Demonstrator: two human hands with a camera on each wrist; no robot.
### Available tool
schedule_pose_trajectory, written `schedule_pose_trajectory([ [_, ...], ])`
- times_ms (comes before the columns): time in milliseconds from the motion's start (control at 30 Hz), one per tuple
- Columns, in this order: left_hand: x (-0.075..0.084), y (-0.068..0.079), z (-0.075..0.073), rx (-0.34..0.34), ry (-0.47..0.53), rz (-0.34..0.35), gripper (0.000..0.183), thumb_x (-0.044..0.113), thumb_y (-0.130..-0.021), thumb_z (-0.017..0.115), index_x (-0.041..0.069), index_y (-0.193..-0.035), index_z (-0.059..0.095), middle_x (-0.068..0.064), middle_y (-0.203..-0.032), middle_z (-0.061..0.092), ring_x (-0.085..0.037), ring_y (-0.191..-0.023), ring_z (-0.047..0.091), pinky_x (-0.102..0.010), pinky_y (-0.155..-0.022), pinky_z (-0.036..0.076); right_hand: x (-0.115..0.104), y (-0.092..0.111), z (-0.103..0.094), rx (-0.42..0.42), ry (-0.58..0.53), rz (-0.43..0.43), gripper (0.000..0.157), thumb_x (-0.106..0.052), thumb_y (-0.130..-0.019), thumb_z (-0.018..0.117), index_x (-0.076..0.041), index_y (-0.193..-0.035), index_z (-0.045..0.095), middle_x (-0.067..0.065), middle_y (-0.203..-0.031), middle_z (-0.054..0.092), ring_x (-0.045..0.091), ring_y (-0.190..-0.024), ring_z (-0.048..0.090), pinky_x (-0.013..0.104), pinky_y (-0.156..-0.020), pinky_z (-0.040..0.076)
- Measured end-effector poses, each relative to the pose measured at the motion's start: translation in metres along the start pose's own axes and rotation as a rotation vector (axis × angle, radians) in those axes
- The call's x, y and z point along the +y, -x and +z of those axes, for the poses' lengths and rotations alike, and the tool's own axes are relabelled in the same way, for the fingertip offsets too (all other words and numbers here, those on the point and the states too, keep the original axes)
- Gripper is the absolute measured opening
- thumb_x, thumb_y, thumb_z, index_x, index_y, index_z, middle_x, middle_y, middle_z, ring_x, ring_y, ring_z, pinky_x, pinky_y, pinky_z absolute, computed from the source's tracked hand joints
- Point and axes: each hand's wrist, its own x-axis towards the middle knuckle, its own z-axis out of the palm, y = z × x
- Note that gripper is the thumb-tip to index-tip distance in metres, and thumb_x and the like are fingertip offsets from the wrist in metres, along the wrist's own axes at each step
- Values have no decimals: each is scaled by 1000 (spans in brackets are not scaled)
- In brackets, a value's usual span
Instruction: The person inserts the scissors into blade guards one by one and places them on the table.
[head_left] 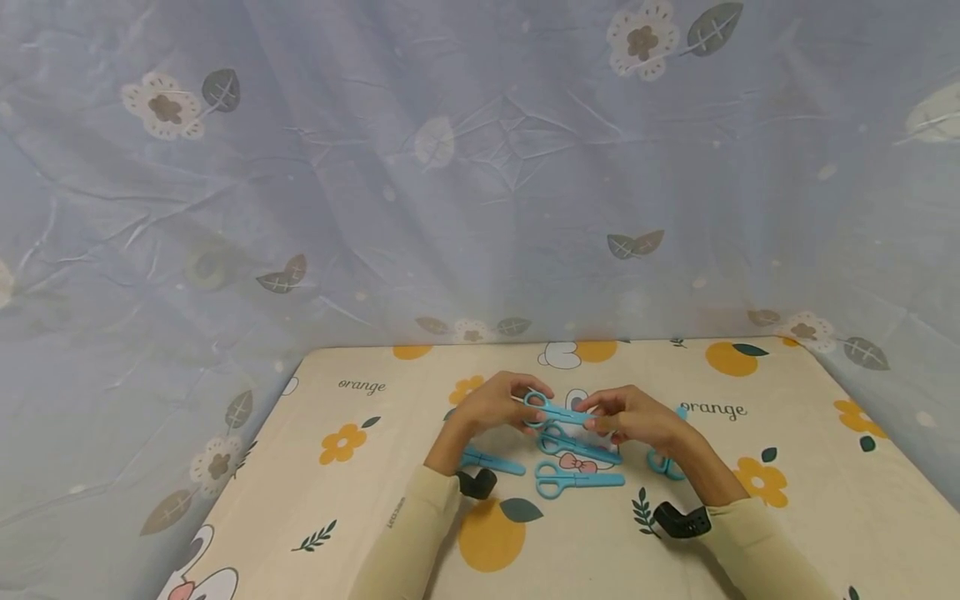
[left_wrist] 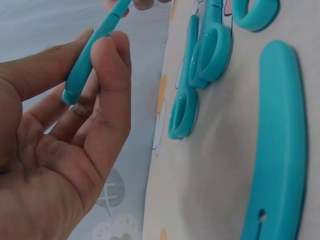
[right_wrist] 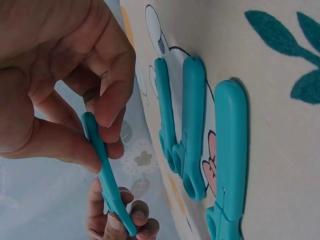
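Between both hands is a pair of light-blue scissors (head_left: 562,413), held above the cloth with its blades inside a matching sheath. My left hand (head_left: 491,407) pinches the finger-loop end between thumb and fingers. At the other end, my right hand (head_left: 639,415) pinches the sheath tip. The right wrist view shows the held scissors (right_wrist: 107,175) slanting from one hand to the other. Below them lie more scissors of the same kind: one sheathed pair (head_left: 592,480) nearest me, and others (right_wrist: 194,100) side by side just behind it.
Another pair of blue scissors (head_left: 495,462) lies by the left wrist, partly hidden by it. One more (head_left: 666,465) lies partly under the right forearm. A cream cloth with orange and flower prints (head_left: 360,525) covers the table; a grey-blue curtain (head_left: 480,208) hangs behind.
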Motion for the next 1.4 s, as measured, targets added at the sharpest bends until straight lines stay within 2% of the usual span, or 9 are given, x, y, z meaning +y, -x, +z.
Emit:
schedule_pose_trajectory([
  [133,1,2,-4,-11,-14,3,36,-5,-97,73,-4,-133,69,-24,-114,69,-34,-91,80,-45,-81,69,-1,0,0,-6,0,-2,42,-15,-101,73,3,-138,68,8,-96,69,22,-84,61,32,-71,58],
  [300,-2,2,-9,-11,-19,-7,39,-2,-97,73,-4,-136,68,-27,-117,71,-35,-93,79,-49,-84,68,-1,0,0,-12,-2,-7,42,-18,-101,75,2,-138,68,10,-96,70,23,-86,62,33,-72,59],
  [633,-3,4,-16,-3,-9,-11,43,-1,-97,74,-6,-139,64,-23,-120,73,-40,-103,79,-51,-86,68,0,-1,1,-23,-3,-21,41,-19,-102,74,2,-137,68,11,-96,70,18,-85,63,33,-73,59],
  [933,-6,8,-22,-9,-33,2,42,-2,-98,71,-6,-139,64,-17,-116,74,-20,-89,79,-53,-86,67,1,-2,3,-41,-16,-12,35,-16,-103,71,1,-134,70,15,-99,72,19,-86,63,33,-74,59],
  [1133,-5,12,-28,-9,-52,-12,40,-2,-97,73,-4,-137,67,-16,-114,73,-18,-87,77,-52,-85,68,0,-1,4,-44,-14,-11,36,-19,-103,73,1,-134,71,10,-94,70,20,-86,63,34,-74,58],
  [1400,-7,15,-35,-21,-61,-31,42,-2,-97,73,-6,-138,64,-16,-111,73,-17,-86,76,-52,-85,68,0,0,6,-62,-8,-23,34,-19,-104,71,1,-131,72,6,-91,68,21,-86,62,33,-73,57],
])
